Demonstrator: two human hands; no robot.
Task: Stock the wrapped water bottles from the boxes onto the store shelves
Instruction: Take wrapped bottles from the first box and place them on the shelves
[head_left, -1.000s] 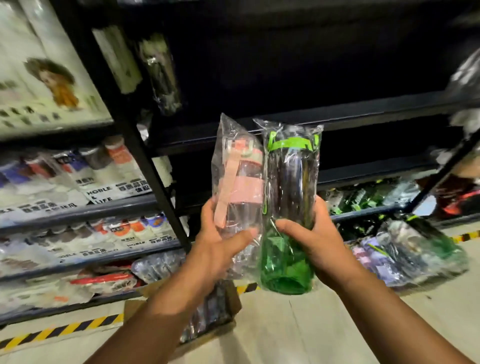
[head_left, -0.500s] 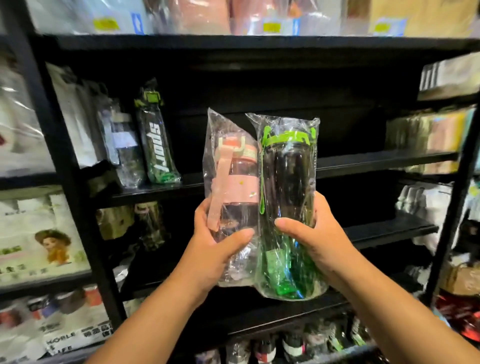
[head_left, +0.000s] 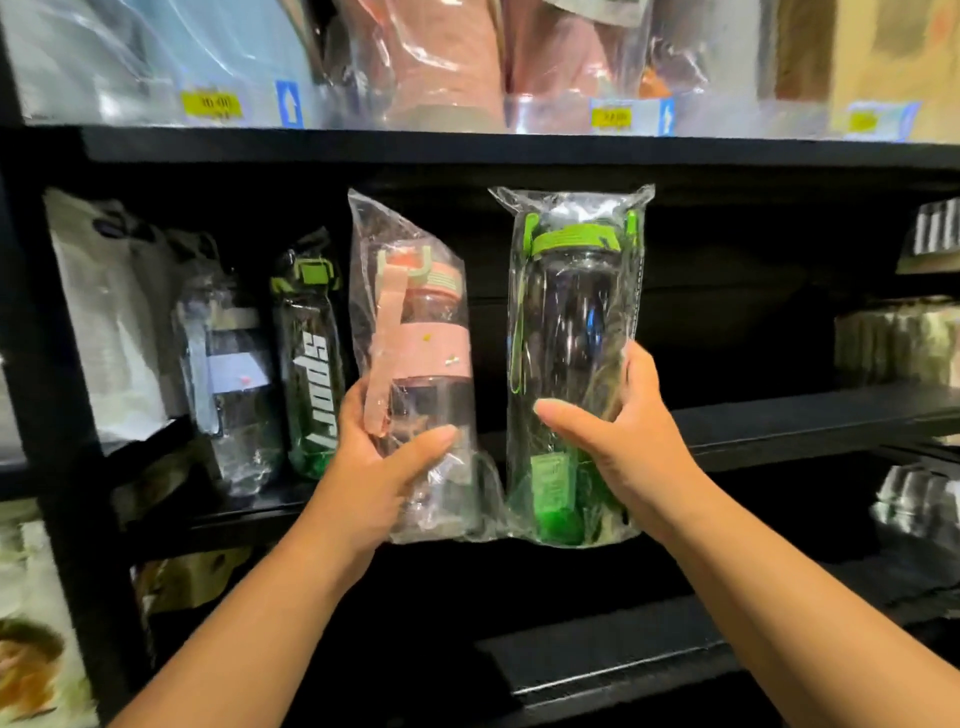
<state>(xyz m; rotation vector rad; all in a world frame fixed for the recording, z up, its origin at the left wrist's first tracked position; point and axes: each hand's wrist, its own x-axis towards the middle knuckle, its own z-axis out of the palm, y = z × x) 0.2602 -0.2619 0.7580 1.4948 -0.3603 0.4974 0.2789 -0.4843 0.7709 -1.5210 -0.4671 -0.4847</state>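
Left hand (head_left: 382, 467) curled round clear-wrapped pink-banded bottle (head_left: 415, 338), grip's far side hidden. Right hand (head_left: 628, 447) grips wrapped green-lidded clear bottle (head_left: 571, 322). Both upright, side by side at black shelf (head_left: 779, 423) front; bases' contact unclear. Blurred packets (head_left: 441, 62) above.

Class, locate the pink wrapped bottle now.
Head view, left of centre: the pink wrapped bottle is gripped by the left hand, between the shelved sport bottle and the green-lidded bottle in the right hand.

White "sport", vertical, on wrapped dark green-lidded plastic bottle (head_left: 311, 364); above it yellow price stickers (head_left: 218, 105) unreadable, blue tags (head_left: 289, 104) bear up-arrows.
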